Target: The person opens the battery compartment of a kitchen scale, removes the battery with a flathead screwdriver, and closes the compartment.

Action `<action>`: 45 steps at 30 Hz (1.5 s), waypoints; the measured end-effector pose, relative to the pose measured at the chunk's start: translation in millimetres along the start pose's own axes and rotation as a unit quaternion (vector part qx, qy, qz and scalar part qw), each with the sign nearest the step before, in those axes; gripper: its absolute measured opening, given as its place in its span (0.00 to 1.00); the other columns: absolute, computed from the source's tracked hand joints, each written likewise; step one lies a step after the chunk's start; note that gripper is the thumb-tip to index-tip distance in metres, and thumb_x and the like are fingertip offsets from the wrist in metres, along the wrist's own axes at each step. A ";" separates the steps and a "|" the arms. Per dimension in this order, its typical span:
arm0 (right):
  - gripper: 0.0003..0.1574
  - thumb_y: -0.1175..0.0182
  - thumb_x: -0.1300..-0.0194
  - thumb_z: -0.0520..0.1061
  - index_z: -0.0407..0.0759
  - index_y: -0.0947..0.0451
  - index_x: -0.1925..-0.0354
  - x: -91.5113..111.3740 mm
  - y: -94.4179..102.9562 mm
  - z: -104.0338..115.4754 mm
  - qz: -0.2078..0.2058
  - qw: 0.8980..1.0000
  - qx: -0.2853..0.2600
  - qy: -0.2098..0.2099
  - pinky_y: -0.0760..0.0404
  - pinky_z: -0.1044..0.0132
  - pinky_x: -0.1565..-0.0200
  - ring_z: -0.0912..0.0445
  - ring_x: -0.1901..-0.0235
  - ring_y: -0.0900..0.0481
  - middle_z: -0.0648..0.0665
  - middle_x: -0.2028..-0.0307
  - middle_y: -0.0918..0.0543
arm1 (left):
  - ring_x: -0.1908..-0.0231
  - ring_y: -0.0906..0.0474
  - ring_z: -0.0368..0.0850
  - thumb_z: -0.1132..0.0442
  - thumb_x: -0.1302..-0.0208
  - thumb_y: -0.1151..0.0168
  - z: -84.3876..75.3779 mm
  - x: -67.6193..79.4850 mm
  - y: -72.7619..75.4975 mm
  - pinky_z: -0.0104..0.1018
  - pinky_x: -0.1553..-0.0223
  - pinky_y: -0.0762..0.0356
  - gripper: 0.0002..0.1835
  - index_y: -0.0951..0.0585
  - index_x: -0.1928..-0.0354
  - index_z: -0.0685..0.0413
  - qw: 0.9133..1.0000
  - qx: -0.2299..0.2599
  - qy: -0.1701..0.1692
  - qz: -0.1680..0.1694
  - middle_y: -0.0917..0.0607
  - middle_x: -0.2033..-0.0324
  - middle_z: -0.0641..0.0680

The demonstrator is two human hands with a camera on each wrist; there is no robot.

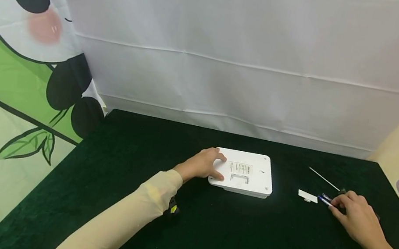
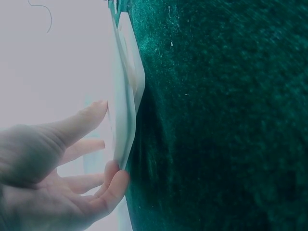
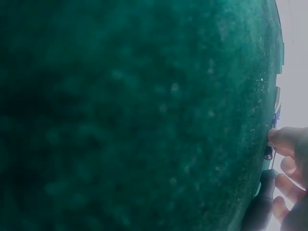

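Note:
A white kitchen scale lies upside down on the dark green cloth, with its label and uncovered battery compartment facing up. My left hand holds its left side, thumb and fingers spread across the underside and edge; the left wrist view shows the fingertips against the rim. To the right, my right hand pinches a blue-and-white battery by its end, close to the cloth. Another battery appears just behind it. Beside them lies the small white battery cover.
A screwdriver's thin shaft points away to the left. Its dark handle lies by the right hand and is partly hidden in the head view. Behind the table hangs a white cloth backdrop, with printed panels at both sides.

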State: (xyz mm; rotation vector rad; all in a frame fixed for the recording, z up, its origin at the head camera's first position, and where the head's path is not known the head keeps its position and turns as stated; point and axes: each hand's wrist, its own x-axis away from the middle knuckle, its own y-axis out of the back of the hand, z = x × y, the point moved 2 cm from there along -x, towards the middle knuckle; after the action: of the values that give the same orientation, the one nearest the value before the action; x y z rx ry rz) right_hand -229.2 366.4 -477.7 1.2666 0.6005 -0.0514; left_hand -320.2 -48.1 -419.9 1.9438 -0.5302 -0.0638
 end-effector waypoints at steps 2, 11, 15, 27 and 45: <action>0.11 0.28 0.49 0.37 0.42 0.18 0.65 -0.4 0.1 0.2 -0.001 1.000 0.001 0.001 0.37 0.63 0.69 0.54 0.69 0.33 0.47 0.69 0.24 | 0.26 0.47 0.55 0.52 0.43 0.28 0.2 -0.1 -0.1 0.54 0.28 0.45 0.33 0.25 0.35 0.46 1.000 0.001 0.002 0.000 0.41 0.26 0.56; 0.13 0.27 0.50 0.38 0.44 0.17 0.63 -14.8 -1.0 17.4 -0.011 1.000 -0.009 0.023 0.38 0.63 0.67 0.56 0.67 0.34 0.48 0.68 0.24 | 0.26 0.47 0.55 0.53 0.43 0.28 1.5 0.5 0.4 0.54 0.28 0.45 0.32 0.25 0.35 0.46 1.000 0.004 0.003 0.000 0.41 0.26 0.56; 0.11 0.27 0.48 0.40 0.46 0.17 0.64 -24.8 -4.8 29.9 0.011 0.999 -0.016 0.033 0.36 0.60 0.65 0.54 0.66 0.32 0.48 0.67 0.23 | 0.26 0.48 0.55 0.53 0.43 0.28 2.6 0.5 0.0 0.54 0.28 0.46 0.33 0.26 0.35 0.46 1.000 0.005 0.005 0.002 0.41 0.25 0.56; 0.11 0.27 0.49 0.39 0.52 0.17 0.68 -29.3 -13.8 37.2 0.012 0.999 -0.019 0.043 0.35 0.57 0.64 0.54 0.65 0.31 0.51 0.68 0.25 | 0.26 0.46 0.54 0.52 0.43 0.28 1.6 -1.8 -1.5 0.54 0.28 0.44 0.33 0.26 0.35 0.46 1.000 0.001 0.006 -0.001 0.41 0.25 0.55; 0.05 0.30 0.44 0.40 0.46 0.18 0.69 -90.4 -13.7 105.9 -0.005 0.997 -0.017 0.079 0.34 0.58 0.62 0.51 0.65 0.30 0.46 0.64 0.25 | 0.26 0.46 0.55 0.52 0.43 0.28 0.7 -2.9 -1.6 0.54 0.28 0.44 0.33 0.26 0.35 0.44 1.000 -0.003 0.012 0.003 0.41 0.26 0.55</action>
State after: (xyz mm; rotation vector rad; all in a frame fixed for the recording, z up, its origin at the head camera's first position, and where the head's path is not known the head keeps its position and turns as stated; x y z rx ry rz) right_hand -268.9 240.5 -431.2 1.2421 0.7414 0.0512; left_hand -322.5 -47.1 -422.2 1.9345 -0.5180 -0.0382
